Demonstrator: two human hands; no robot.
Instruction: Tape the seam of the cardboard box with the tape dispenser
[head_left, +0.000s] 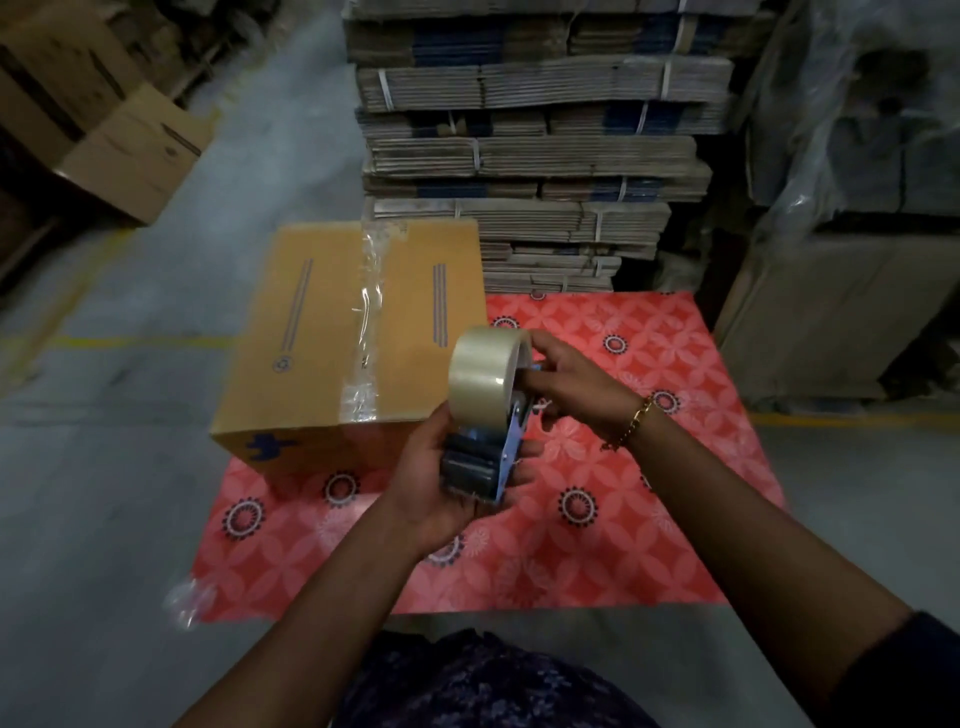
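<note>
On the red patterned mat (649, 545), far-left corner: cardboard box (311, 374), closed, overhanging the mat's left edge a bit. Seam (366, 322) on top already has clear tape from far edge to near edge; wrinkled, bunched at the near end. Can't tell if it wraps down the front face. By my read the top seam is basically done; what's left is maybe pressing it flat or a second pass. Other seams not visible.

Just right of the box, above the mat's middle: my left hand (431, 483) is curled around the handle of the tape dispenser (488, 441), firm grip, holding it in the air, clear of the box. Tape roll (480, 371) points up and away from me. My right hand (563, 387) is at the roll's right side, fingers partly bent on the hub or roll edge. Looks like I'm reseating the roll or hunting for the tape end, can't tell which.

Around: loose boxes (104, 119) far left on the floor, crumpled clear plastic (189, 605) at the mat's near-left corner, bundled flat cardboard stack (530, 140) just past the far edge, plastic-wrapped pallet goods (852, 156) on the right. Nothing blocks the path to the seam.
</note>
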